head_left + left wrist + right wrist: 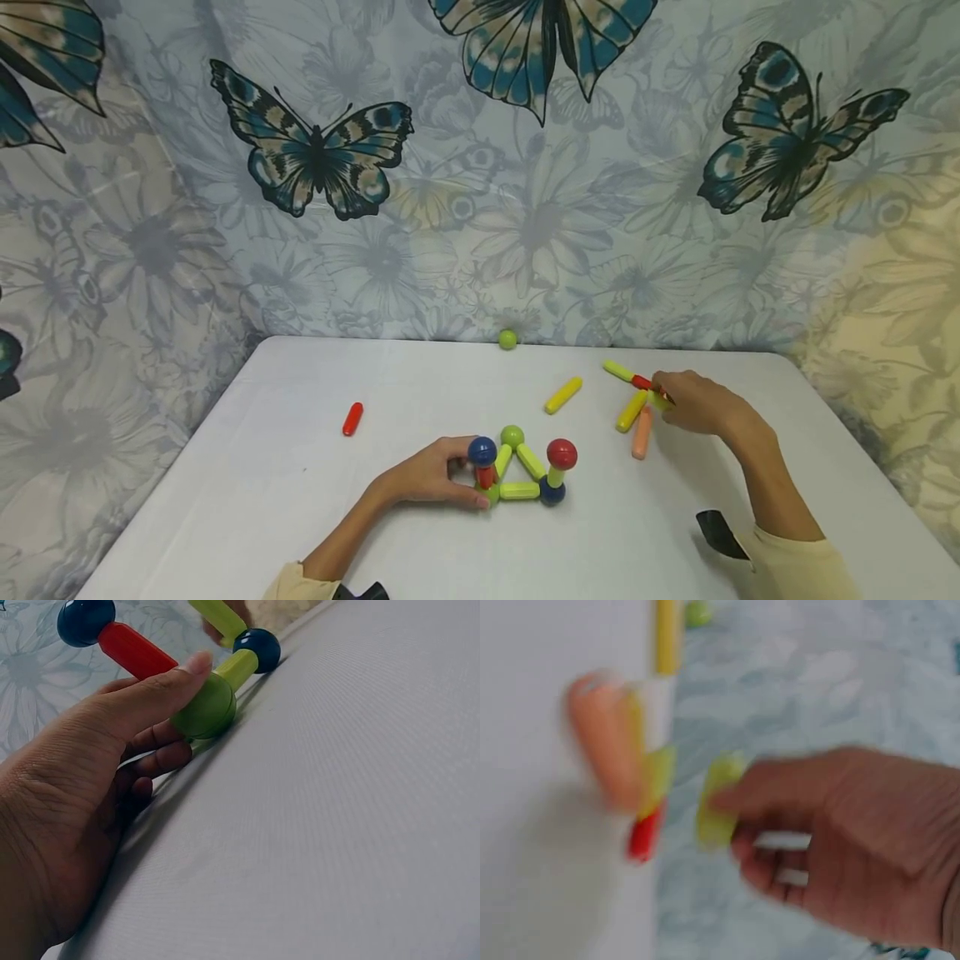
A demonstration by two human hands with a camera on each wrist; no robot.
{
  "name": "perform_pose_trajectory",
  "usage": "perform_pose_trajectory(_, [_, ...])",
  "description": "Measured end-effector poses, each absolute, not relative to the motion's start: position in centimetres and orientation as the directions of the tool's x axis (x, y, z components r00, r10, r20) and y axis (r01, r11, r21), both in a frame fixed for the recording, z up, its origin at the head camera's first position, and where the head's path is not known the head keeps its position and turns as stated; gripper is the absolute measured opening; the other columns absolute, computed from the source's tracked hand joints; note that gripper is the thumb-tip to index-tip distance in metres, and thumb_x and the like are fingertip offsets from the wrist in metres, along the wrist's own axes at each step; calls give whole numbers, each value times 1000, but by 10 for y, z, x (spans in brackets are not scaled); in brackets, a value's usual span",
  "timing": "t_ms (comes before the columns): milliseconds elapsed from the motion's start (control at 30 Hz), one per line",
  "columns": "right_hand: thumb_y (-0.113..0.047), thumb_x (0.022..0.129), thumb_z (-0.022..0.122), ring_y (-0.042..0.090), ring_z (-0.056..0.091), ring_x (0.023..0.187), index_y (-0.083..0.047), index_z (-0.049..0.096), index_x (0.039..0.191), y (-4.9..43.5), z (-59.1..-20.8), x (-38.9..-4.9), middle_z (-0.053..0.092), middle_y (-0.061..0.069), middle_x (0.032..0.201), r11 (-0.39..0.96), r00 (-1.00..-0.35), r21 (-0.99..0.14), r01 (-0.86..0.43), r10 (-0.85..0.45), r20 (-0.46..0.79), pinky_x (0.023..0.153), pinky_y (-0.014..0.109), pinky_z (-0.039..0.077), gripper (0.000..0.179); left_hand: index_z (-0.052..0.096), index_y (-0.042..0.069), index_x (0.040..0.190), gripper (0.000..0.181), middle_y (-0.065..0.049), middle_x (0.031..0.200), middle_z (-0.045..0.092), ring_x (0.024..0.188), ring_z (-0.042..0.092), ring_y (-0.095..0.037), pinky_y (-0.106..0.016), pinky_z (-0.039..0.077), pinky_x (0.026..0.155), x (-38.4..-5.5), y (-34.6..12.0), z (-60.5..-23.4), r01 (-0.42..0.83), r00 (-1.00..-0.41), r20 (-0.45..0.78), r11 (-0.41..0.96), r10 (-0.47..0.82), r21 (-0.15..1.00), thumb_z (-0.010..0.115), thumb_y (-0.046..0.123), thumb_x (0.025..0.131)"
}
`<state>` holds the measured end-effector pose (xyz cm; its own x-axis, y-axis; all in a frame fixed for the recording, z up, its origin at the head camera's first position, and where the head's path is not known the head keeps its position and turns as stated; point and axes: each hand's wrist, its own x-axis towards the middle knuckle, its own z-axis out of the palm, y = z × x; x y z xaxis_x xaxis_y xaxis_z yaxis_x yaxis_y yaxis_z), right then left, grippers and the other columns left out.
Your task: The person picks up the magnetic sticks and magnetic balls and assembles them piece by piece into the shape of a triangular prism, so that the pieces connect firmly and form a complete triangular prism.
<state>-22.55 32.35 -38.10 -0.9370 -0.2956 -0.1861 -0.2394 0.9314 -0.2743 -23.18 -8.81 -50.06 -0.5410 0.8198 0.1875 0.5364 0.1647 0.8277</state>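
A triangle of yellow-green magnetic sticks [519,491] and balls sits on the table. One short upright bears a red ball [562,454] above a dark blue ball [552,493]. At the left corner, a red stick [135,651] topped by a blue ball [482,451] rises from a green ball [206,709]. My left hand [431,477] holds this corner, thumb and fingers around the green ball and the red stick's base. Over the loose sticks at the right, my right hand [701,403] pinches a yellow-green stick [721,799], blurred in the right wrist view.
Near the right hand lie an orange stick [641,433], a yellow stick [632,412], a red stick [642,382] and a yellow-green stick [617,371]. Another yellow stick [563,395] is closer to the middle. A green ball [507,339] sits at the back edge; a red stick [352,419] lies left.
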Motion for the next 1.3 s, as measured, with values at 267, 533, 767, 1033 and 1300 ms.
perform_pose_trajectory(267, [-12,92,77,8,55,94,-12,73,117,240,-345,-181,63,-8,103,732,-794,-318,-603,-590,148,78,23,54,25,72,20,106,22,-2,103,70,92,53,0,-18,47,81,-232,-87,-503,549,-525,240,110,817,828,84,21,89])
perform_pose_trajectory(533, [-8,91,75,2,42,86,-11,76,111,191,-364,-167,55,-11,89,579,-616,-210,-788,-749,244,73,14,43,21,74,18,106,17,-3,102,67,93,52,0,-19,47,82,-233,-84,-506,538,-518,256,78,816,839,82,19,91])
perform_pose_trajectory(767, [-7,87,77,3,36,82,-13,75,103,184,-375,-168,48,-11,81,567,-569,-100,-817,-768,295,72,16,35,17,75,23,109,20,1,102,68,91,52,-5,-18,47,79,-231,-81,-503,561,-547,237,141,803,815,82,24,91])
perform_pose_trajectory(1033, [-4,88,76,5,38,82,-14,76,107,183,-375,-170,52,-9,85,571,-573,-103,-815,-767,287,72,16,38,22,78,19,108,20,-1,107,70,94,53,-2,-19,48,84,-231,-82,-502,564,-537,249,124,806,817,84,21,89])
perform_pose_trajectory(1300, [-7,90,76,6,43,89,-12,75,118,186,-371,-171,57,-8,93,596,-621,-174,-784,-756,207,76,18,44,29,80,16,110,22,-2,116,73,104,58,-2,-22,50,95,-232,-83,-502,572,-526,263,107,809,814,84,20,89])
